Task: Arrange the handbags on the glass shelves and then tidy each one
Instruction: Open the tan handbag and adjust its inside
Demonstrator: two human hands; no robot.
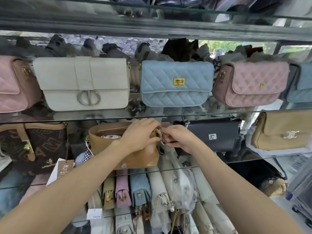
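Shop: tagged handbags, glass shelves.

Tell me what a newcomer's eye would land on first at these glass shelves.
Both hands meet at the right end of an open tan leather handbag on the middle glass shelf: the left hand grips its top corner while the right hand pinches the metal strap clasp. Directly above stand a cream flap bag with a round silver buckle and a pale blue quilted bag with a gold lock.

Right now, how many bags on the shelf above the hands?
5 in view: pink bag cut by the left edge, white bag, blue bag, second pink bag, second blue bag cut at right. More may sit behind.
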